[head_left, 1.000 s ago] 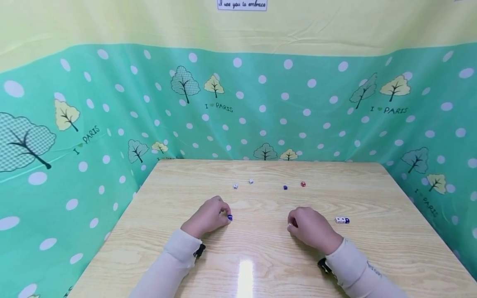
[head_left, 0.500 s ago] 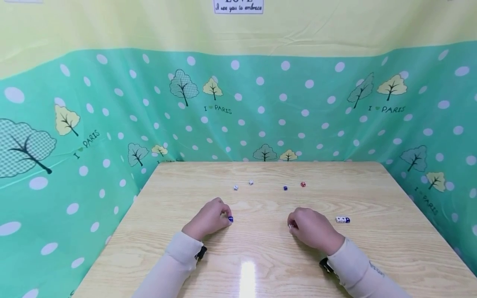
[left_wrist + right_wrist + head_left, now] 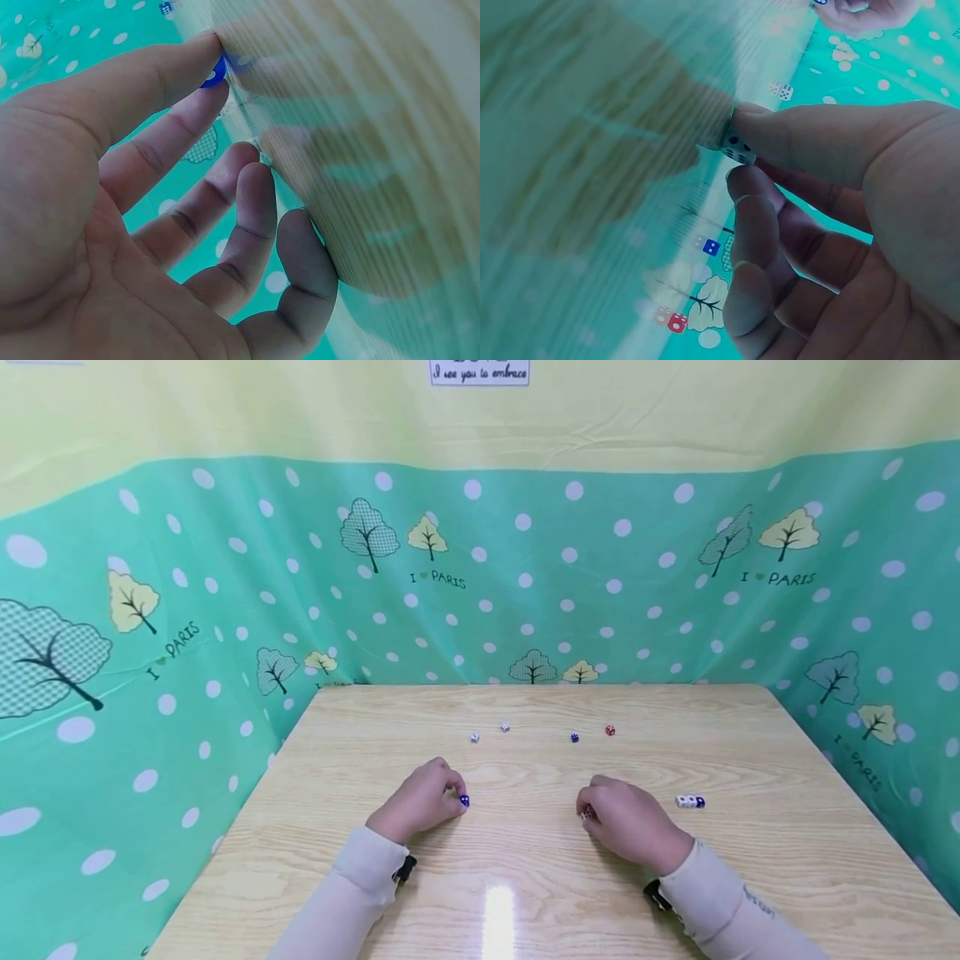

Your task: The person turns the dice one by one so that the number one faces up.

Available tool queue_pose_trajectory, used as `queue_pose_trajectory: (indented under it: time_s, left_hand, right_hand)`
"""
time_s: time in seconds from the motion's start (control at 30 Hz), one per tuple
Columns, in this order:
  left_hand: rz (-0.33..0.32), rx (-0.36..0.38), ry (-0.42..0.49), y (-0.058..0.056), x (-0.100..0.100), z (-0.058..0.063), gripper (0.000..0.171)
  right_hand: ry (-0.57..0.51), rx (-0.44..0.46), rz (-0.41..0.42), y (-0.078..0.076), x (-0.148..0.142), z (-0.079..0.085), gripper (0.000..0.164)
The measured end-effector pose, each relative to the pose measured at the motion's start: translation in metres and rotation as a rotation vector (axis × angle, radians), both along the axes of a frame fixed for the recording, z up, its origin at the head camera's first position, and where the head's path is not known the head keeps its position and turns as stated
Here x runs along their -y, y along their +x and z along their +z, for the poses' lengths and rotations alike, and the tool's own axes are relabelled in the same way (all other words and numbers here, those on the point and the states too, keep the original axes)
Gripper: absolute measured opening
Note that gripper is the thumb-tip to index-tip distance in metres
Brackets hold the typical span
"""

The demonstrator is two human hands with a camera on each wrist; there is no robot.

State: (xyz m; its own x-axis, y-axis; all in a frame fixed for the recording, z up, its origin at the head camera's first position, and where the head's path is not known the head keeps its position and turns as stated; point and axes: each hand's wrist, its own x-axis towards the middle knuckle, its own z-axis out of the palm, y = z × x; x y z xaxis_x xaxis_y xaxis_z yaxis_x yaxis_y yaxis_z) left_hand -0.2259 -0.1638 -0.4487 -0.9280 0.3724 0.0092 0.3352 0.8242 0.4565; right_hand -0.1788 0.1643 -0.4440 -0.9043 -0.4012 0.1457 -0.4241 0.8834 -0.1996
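Pressure should be light and even where the left hand (image 3: 420,794) pinches a blue die (image 3: 465,801) and the right hand (image 3: 632,820) a white die (image 3: 739,148), both low at the table (image 3: 360,718), so that neither tips.

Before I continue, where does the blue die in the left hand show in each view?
Head: the blue die is below centre, slightly left.
Left wrist: blue die, upper part, just left of centre.
Right wrist: blue die, top edge, right of centre.
Shared landmark: the left hand pinching it.
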Motion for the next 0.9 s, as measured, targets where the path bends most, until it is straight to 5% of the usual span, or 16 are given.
queue_pose_trajectory:
  time_s: [0.9]
  left_hand:
    - [0.005,0.017,0.014,0.000,0.001,0.000,0.011]
  right_hand:
    - [-0.118,0.108,-0.037,-0.009,-0.012,0.007,0.010]
